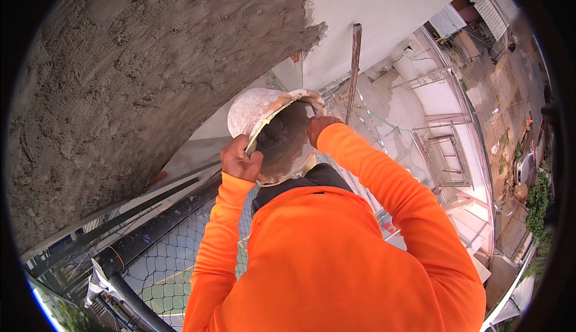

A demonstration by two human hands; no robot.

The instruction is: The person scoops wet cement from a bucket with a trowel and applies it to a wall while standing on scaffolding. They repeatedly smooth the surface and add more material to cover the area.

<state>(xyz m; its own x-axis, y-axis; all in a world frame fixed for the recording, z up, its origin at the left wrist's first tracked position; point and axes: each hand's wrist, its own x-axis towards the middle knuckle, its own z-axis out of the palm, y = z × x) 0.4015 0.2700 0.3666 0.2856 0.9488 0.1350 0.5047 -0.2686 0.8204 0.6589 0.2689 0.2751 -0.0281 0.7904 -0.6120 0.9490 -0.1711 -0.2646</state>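
A bucket (255,111) caked with dried mortar is tilted in front of me, its mouth turned toward me. Some grey wet mortar (277,132) shows inside it. On the near left of its rim, my left hand (240,159) is closed with the fingers wrapped round the edge. At the right side of the same rim, my right hand (320,129) grips the edge too; its fingertips are partly hidden. Both arms are in orange sleeves. What the bucket's base rests on cannot be seen.
A wall with rough grey mortar (126,86) fills the left, meeting a smooth white wall (372,2). A mortar-stained upright bar (354,71) stands right of the bucket. Below left are dark rails (114,224) and netting (168,272). Far below right lie a white structure (441,146) and the ground (510,98).
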